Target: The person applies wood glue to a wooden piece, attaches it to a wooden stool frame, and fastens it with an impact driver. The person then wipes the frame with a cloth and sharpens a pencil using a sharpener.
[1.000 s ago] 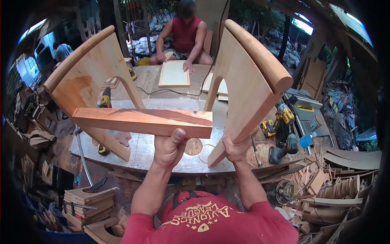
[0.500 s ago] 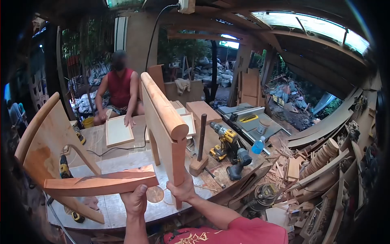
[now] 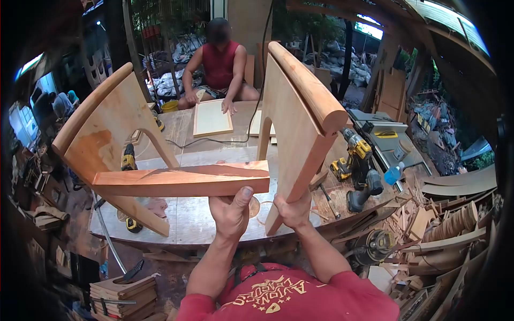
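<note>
My left hand is closed around the underside of a wooden rail, thumb on its front face near the right end. The rail's left end meets a curved-leg wooden side panel with a rounded top. My right hand grips the lower edge of a second wooden side panel, which stands upright with a round-edged bar along its top. A small gap shows between the rail's free end and this second panel. Both panels stand over a pale work board.
Across the table a person in a red sleeveless top handles a framed board. To the right lie a yellow drill, a dark drill, a blue bottle and a table saw. Stacked wooden pieces sit at lower left.
My view has swung left and down, so the table and panels appear farther right. Both hands keep their holds on the rail and the right panel. The other person's head is lowered.
</note>
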The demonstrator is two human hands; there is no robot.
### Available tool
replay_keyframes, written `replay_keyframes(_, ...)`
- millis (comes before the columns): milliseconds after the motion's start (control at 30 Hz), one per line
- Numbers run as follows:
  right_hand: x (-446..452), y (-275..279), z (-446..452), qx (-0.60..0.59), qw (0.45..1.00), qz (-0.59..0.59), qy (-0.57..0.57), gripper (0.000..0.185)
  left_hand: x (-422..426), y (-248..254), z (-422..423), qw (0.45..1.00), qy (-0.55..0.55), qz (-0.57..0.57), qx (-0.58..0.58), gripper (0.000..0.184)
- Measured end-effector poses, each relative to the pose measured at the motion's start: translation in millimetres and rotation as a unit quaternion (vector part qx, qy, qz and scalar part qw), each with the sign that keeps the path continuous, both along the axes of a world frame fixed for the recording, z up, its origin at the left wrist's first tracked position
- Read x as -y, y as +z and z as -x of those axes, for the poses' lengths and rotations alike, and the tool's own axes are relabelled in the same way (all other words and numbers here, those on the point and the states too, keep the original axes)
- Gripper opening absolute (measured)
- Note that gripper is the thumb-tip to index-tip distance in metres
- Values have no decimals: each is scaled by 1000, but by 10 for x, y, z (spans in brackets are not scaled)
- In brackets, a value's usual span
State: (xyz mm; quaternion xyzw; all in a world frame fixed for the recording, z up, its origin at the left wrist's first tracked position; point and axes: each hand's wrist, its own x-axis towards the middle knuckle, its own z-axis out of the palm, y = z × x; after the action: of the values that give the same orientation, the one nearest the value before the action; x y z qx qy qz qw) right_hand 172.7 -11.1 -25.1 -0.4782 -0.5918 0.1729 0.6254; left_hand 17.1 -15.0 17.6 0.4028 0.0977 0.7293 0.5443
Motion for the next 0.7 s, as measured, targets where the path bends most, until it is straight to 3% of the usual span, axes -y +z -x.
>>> replay_keyframes(200, -98, -48, -35, 60, 994, -87, -4, 46, 31, 20, -116, 999, 39, -3, -10, 89)
replay_keyframes(333, -86, -170, -28, 5, 1000, 25, 15, 51, 62, 36, -154, 999, 41, 14, 12, 93)
replay_keyframes(467, -105, 99, 12, 94, 985, -142, -32, 54, -40, 22, -203, 998, 59, -23, 7, 101)
replay_keyframes(600, -118, -120, -36, 65, 997, -35, 15, 51, -11, -98, -213, 1000, 6, 7, 16, 96)
replay_keyframes(700, -184, -211, -11, 15, 994, -103, 45, 48, -11, -181, -303, 1000, 13, -4, 3, 97)
